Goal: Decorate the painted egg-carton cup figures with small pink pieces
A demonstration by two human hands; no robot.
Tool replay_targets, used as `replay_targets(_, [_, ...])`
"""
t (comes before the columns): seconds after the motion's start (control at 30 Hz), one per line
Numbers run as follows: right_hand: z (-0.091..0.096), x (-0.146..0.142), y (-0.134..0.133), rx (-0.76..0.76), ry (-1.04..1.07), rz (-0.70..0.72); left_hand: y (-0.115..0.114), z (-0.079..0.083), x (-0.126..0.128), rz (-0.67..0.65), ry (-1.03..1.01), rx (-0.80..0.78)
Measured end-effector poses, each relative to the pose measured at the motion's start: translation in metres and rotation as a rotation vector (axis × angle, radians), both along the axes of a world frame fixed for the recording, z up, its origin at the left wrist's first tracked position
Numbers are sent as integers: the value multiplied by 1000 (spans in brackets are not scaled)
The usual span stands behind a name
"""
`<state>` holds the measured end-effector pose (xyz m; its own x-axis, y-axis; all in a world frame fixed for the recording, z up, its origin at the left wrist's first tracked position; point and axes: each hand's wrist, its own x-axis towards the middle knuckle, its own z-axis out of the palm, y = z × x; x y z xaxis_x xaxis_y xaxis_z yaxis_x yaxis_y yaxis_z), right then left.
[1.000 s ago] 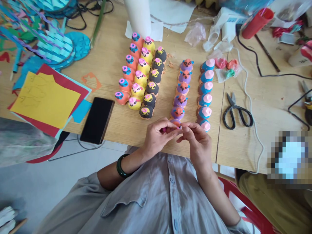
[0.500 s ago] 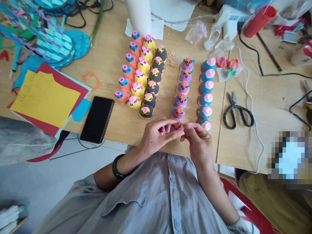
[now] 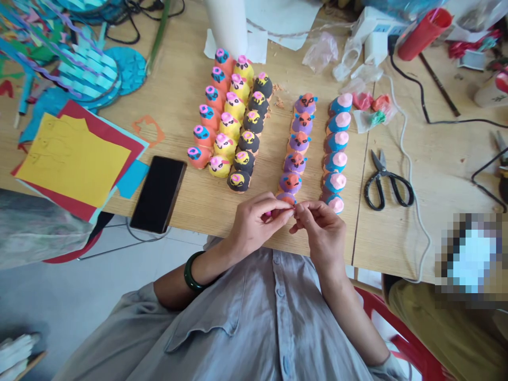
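My left hand [image 3: 254, 219] is closed in a pinch, with a bit of bright pink modelling clay [image 3: 269, 214] showing between its fingers. Thumb and forefinger of my right hand [image 3: 323, 227] are pressed together at the left fingertips; whatever they hold is too small to make out. Just beyond the hands runs a row of purple clay heads [image 3: 298, 141] with orange tops and blue ears, its nearest one partly covered by my fingers. To the right stands a row of blue and brown clay mounds [image 3: 335, 161] topped with pale pink.
Orange [image 3: 204, 135], yellow [image 3: 229, 125] and black [image 3: 248, 142] clay heads stand in rows at left. A phone [image 3: 157, 194] and coloured paper [image 3: 75, 159] lie farther left. Black-handled scissors [image 3: 383, 180] and a white cable [image 3: 408, 159] lie at right. A white roll [image 3: 226, 26] stands behind.
My left thumb and forefinger have closed together from a wider gap. The right fingertips have shifted slightly left, still meeting the left ones. The rows have not moved.
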<state>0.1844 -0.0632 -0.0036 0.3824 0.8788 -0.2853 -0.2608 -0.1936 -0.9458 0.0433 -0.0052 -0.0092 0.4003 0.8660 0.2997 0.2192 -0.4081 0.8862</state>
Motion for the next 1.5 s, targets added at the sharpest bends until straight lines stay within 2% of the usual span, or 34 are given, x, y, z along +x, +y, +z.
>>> replay_targets(0.2, [1, 0, 3, -51, 194, -13, 0, 0, -1, -13, -44, -85])
replay_targets(0.3, [3, -2, 3, -60, 258, 17, 0, -1, 0, 9, -56, -40])
replay_targets(0.43, [3, -3, 1, -30, 271, 69, 0, -1, 1, 54, -62, 11])
replay_targets(0.6, [2, -1, 1, -71, 259, 96, 0, -2, 0, 42, -57, 0])
replay_targets(0.87, [2, -4, 3, -72, 275, 67, 0, -5, 1, 9, -148, -202])
replay_targets(1.07, [4, -4, 2, -71, 291, 96, -1, -2, 1, 38, -179, -199])
replay_targets(1.3, [0, -3, 3, -54, 285, 32, -1, -9, 3, -24, -243, -287])
replay_targets(1.5, [2, -6, 3, -77, 308, 96, -2, -10, 3, 24, -236, -261])
